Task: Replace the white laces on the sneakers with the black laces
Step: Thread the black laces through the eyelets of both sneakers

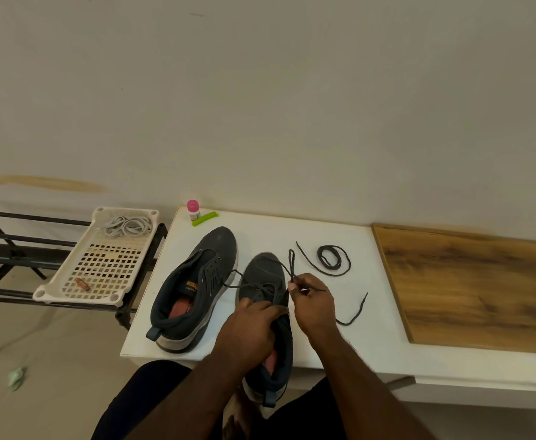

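Black lace (pixel 292 263) loop pinched in our right hand (pixel 312 301). Our left hand (pixel 250 325) grips the near sneaker (pixel 268 281). White laces (pixel 127 225) lie in the far-left tray (pixel 70 277).

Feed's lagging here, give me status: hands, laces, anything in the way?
Right hand pinching black lace loop; left hand gripping near sneaker. Far sneaker unlaced; spare black lace on table; white laces in tray. Nothing obstructing.

White table (pixel 384 328) carries two dark sneakers: one (pixel 193 287) lies at the left, one (pixel 268 281) sits at the front edge, heel overhanging. A coiled black lace (pixel 333 259) lies to their right. At the back: pink-capped bottle (pixel 193 210), green clip (pixel 205 218). A wooden board (pixel 476 290) covers the right.
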